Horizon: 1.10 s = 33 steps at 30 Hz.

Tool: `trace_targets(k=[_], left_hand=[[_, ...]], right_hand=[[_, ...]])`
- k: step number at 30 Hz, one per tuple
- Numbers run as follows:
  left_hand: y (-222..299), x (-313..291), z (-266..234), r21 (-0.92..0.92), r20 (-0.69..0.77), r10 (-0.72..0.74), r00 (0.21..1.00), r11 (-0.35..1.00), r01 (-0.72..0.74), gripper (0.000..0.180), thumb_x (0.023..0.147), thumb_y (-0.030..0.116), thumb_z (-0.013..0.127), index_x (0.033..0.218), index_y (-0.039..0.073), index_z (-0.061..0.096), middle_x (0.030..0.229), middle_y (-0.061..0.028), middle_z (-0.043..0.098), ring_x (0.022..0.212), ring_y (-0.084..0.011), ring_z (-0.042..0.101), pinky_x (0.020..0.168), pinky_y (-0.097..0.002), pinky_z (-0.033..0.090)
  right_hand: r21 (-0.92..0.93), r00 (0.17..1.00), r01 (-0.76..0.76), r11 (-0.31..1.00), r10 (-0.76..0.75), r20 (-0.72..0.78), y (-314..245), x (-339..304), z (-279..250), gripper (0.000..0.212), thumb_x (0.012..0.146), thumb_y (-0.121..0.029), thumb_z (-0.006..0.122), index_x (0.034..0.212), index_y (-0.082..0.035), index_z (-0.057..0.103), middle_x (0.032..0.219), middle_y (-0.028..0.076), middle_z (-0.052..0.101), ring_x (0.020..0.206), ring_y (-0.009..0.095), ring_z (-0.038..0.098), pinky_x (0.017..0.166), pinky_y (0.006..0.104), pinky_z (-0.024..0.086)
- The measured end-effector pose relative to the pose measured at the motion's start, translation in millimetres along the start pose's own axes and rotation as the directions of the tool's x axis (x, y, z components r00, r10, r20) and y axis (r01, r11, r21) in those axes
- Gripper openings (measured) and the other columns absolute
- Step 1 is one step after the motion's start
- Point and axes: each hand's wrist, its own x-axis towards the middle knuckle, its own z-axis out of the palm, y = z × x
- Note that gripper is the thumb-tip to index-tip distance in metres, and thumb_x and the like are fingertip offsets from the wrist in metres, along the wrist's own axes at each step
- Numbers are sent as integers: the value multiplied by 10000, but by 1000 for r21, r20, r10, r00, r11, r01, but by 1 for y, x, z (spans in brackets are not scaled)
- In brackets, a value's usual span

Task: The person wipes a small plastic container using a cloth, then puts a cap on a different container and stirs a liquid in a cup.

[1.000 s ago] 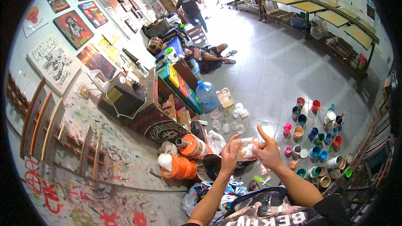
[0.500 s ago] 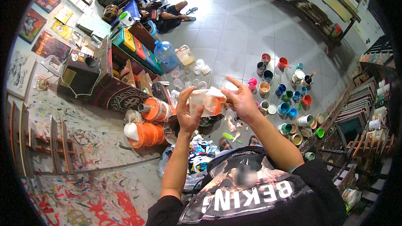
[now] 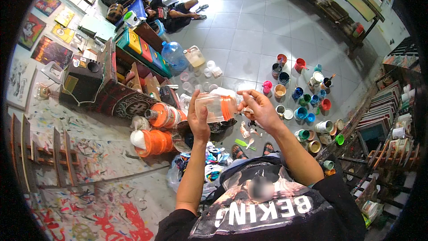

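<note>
Held on its side in front of me is a clear plastic jar [image 3: 207, 108] with an orange ribbed band [image 3: 228, 105] near its right end. My left hand [image 3: 199, 118] wraps round the left end, its fingers behind and thumb in front. At the right end my right hand [image 3: 258, 108] has its fingers bent and pinched together against the jar's mouth. Whatever lies between those fingertips is hard to make out. Something white [image 3: 221, 91], perhaps a cloth or tissue, lies along the jar's upper edge.
Several paint pots, among them a red one [image 3: 300, 65] and a blue one [image 3: 301, 114], stand on the floor at right. Orange containers [image 3: 151, 142] and a plastic bag of rags [image 3: 209, 165] are near left. A blue water bottle [image 3: 175, 56] stands farther off; a person [image 3: 178, 13] sits beyond.
The jar has turned so its orange band now shows fully at the right. My right hand's fingers, spread before, have closed in at the jar's end.
</note>
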Motion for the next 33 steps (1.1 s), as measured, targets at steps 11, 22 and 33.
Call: trace_targets(k=[11, 22, 33], left_hand=[[7, -10, 1, 146, 129, 65, 990, 986, -84, 678, 917, 401, 704, 1409, -10, 484, 1279, -130, 576, 1176, -214, 557, 1026, -352, 420], [10, -13, -14, 139, 71, 92, 993, 985, -101, 721, 906, 468, 694, 1408, -5, 486, 1283, -130, 561, 1182, -218, 543, 1026, -360, 412], [10, -10, -9, 144, 91, 131, 987, 979, -144, 708, 911, 428, 696, 1426, -2, 468, 1325, -140, 543, 1210, -231, 533, 1043, -369, 403]], right_hand=[[-68, 995, 92, 993, -94, -35, -4, 7, 10, 237, 1017, -211, 595, 1107, -2, 658, 917, 47, 695, 719, 62, 627, 582, 205, 522], [-226, 981, 28, 974, -71, -182, 4, 4, -36, 297, 948, -134, 683, 1211, 3, 665, 861, -1, 650, 750, 61, 587, 652, 219, 471], [-64, 976, 163, 985, -170, -139, -1, -9, -32, 468, 883, 2, 678, 1339, 25, 577, 969, 49, 677, 851, 85, 612, 751, 217, 490]])
